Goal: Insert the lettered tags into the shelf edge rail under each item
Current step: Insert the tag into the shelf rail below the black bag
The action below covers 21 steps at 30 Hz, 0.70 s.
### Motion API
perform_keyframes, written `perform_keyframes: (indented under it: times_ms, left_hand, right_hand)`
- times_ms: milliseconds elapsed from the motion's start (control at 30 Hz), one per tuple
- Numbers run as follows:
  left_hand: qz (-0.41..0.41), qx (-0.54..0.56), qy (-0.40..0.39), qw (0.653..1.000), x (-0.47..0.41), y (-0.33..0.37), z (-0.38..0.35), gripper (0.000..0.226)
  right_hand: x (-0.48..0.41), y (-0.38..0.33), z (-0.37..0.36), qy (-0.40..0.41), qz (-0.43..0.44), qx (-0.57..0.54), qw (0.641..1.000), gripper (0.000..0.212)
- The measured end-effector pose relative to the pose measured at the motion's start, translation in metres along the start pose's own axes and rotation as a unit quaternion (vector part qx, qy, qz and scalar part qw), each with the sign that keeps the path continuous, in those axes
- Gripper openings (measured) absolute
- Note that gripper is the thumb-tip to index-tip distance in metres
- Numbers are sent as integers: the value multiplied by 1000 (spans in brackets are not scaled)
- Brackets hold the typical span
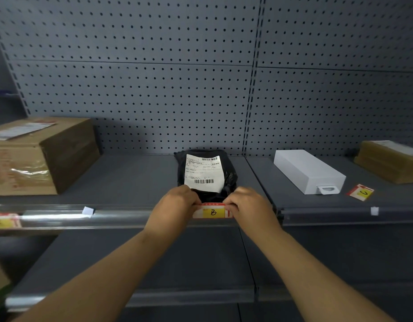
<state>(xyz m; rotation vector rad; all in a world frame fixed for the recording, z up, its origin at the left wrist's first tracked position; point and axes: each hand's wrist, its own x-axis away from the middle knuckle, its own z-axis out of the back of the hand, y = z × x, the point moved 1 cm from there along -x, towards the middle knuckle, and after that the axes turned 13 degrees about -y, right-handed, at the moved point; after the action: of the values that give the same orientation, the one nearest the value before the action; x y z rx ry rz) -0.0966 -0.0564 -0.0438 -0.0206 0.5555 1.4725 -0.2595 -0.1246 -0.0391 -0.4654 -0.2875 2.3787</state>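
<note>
The B tag [213, 212] is being pinched at its two ends. Its left end is being held by the left hand [175, 205], and its right end is being held by the right hand [249, 204]. Both hands are curled tight, with the fingertips pressed on the top corners of the tag. The tag is being held flat against the rail [122, 216] at the front edge of the shelf [135, 177]. It cannot be told if the tag is fully tucked in. A yellow patch with a black letter B is being shown between the two hands.

Just behind the tag, a black bag [206, 174] with a white label is being kept on the shelf. The bag is being touched, or nearly touched, by the knuckles.

Far to the left, a big brown box [38, 156] is being kept on the same shelf. Under it, another tag [4, 220] is being held in the rail, but its letter is too blurry to read.

To the right, a white box [308, 170] is lying on the next shelf part. Near it, a C tag [360, 192] is lying loose on the shelf, apart from the rail. At the far right, a tan box [391, 160] is being kept near the back wall [154, 77], which is full of small holes.
</note>
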Motion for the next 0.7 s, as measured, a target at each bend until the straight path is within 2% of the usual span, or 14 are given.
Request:
perform_keyframes:
  times_ms: [233,367,700]
  left_hand:
    - [-8,-31,8,999,1,-5,-3,14]
    - [7,-17,14,1000,0,-8,-5,7]
    - [40,0,15,999,2,-8,-7,8]
  right_hand:
    - [-2,0,-3,10,10,10,1000,17]
    - [-3,0,-4,17,11,11,1000,15]
    - [-2,0,-4,27,0,10,1000,13]
